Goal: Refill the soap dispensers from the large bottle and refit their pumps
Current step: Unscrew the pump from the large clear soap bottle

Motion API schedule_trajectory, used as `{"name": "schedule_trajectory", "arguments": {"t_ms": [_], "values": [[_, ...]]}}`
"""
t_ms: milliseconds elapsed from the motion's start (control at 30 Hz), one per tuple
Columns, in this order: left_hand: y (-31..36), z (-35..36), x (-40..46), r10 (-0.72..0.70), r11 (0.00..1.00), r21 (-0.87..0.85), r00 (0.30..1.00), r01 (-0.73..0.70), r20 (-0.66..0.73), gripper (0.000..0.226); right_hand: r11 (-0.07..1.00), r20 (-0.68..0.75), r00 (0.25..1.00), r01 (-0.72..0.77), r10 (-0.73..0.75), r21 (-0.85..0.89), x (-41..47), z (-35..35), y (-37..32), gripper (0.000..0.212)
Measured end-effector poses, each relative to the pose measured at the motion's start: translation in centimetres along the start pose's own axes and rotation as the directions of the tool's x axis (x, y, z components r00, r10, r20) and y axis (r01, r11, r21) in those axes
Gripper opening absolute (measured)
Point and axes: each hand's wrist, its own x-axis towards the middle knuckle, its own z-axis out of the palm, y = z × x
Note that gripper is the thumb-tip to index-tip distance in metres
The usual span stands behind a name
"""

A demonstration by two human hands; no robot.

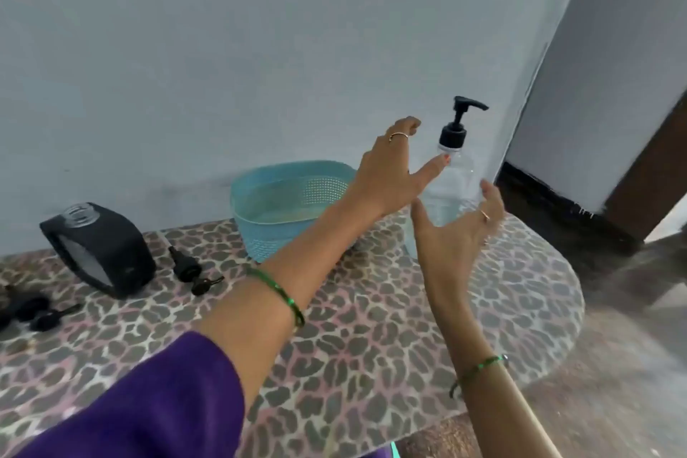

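On the bench (pixel 371 346), both hands are spread, holding nothing. The right hand (pixel 451 230) cups just in front of the clear dispenser (pixel 451 186); the left hand (pixel 386 175) reaches beside its neck, thumb near the collar. Its pump (pixel 459 123) is on, so this one looks nearly finished. Next probably comes the black dispenser (pixel 98 249), uncapped, with loose pumps (pixel 191 270) beside it. A basket (pixel 290 204) stands behind.
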Motion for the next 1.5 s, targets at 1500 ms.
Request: {"name": "schedule_trajectory", "arguments": {"t_ms": [1500], "values": [[0.4,-17.8,-17.5,-0.337,0.889,-0.322,0.941,0.325,0.02,0.017,0.953,0.696,0.665,0.087,-0.273,0.291,-13.5,2.2,-8.1,0.062]]}}
